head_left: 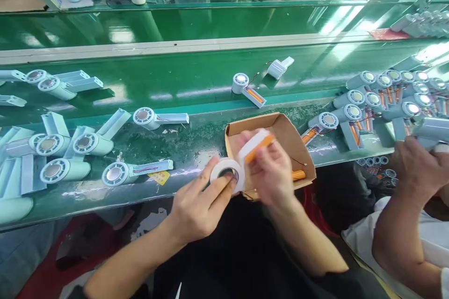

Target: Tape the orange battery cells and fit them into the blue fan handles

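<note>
My left hand (pixel 198 208) grips a roll of white tape (pixel 239 178), with fingers through its core. My right hand (pixel 275 175), slightly blurred, pinches an orange battery (pixel 259 148) with a white strip (pixel 249 144) along it. Whether that strip still joins the roll is hard to make out. Both hands are close together over the near left part of a shallow cardboard box (pixel 291 133). Another orange battery (pixel 298 175) lies inside the box, partly hidden by my right hand.
Pale blue fan housings (pixel 115 174) crowd the bench at left. Housings with orange batteries (pixel 351 114) cluster at right. Two more, one a housing with a battery (pixel 240 83), lie on the green surface beyond the box. A co-worker's hand (pixel 417 168) holds a housing at far right.
</note>
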Tool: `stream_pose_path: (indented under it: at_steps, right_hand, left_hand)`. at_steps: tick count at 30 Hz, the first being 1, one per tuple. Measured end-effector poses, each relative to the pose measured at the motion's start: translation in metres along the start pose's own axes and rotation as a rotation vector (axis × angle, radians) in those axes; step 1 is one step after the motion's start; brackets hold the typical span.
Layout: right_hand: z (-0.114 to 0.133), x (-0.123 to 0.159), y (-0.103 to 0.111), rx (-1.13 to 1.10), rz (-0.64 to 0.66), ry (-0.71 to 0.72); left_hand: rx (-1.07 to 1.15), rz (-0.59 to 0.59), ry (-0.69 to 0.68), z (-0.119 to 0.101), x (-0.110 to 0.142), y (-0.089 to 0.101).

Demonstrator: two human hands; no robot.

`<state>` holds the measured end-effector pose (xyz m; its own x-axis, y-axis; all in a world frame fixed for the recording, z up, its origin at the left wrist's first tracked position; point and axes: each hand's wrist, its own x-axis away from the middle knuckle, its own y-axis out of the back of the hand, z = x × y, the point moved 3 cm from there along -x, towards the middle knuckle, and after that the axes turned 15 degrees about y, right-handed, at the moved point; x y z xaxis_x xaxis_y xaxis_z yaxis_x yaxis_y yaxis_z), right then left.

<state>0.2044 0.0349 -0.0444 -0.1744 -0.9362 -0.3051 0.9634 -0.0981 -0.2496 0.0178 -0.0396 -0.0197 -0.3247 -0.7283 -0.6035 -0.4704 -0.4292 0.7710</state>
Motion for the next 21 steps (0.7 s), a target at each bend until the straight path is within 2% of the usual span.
stream_pose_path:
  at_steps: [1,3,5,7,9,11,12,15,18,21]
  right_hand:
    - [0.008,-0.016,0.012,0.056,-0.006,0.080]
    - [0.029,-0.047,0.041,0.159,-0.130,0.301]
    - [0.041,-0.067,0.056,0.207,-0.131,0.338]
    - [0.041,-0.069,0.054,0.207,-0.019,0.274]
    - [0.032,-0.058,0.045,0.201,0.115,0.195]
    - [0.022,-0.045,0.040,0.214,0.180,0.149]
    - [0.019,-0.041,0.040,0.223,0.173,0.146]
    - [0.020,-0.036,0.054,0.240,0.079,0.203]
    - [0.030,-0.045,0.068,0.254,0.010,0.261]
    - [0.031,-0.072,0.063,0.263,0.031,0.316]
  left_hand:
    - [0.033,0.014,0.039,0.006,0.008,-0.005]
    - [0.031,0.120,0.115,0.030,0.015,-0.014]
    - [-0.003,0.296,0.176,0.068,0.012,-0.019]
    - [0.019,0.460,0.224,0.111,0.000,-0.020]
    - [-0.020,0.467,0.294,0.153,-0.016,-0.017]
    - [-0.174,0.362,0.361,0.189,-0.030,-0.012]
    - [-0.252,0.318,0.367,0.203,-0.034,-0.011]
    - [-0.345,0.326,0.310,0.229,-0.037,-0.010]
    - [-0.351,0.403,0.231,0.240,-0.044,-0.014]
    - [-0.420,0.551,0.227,0.241,-0.077,-0.033]
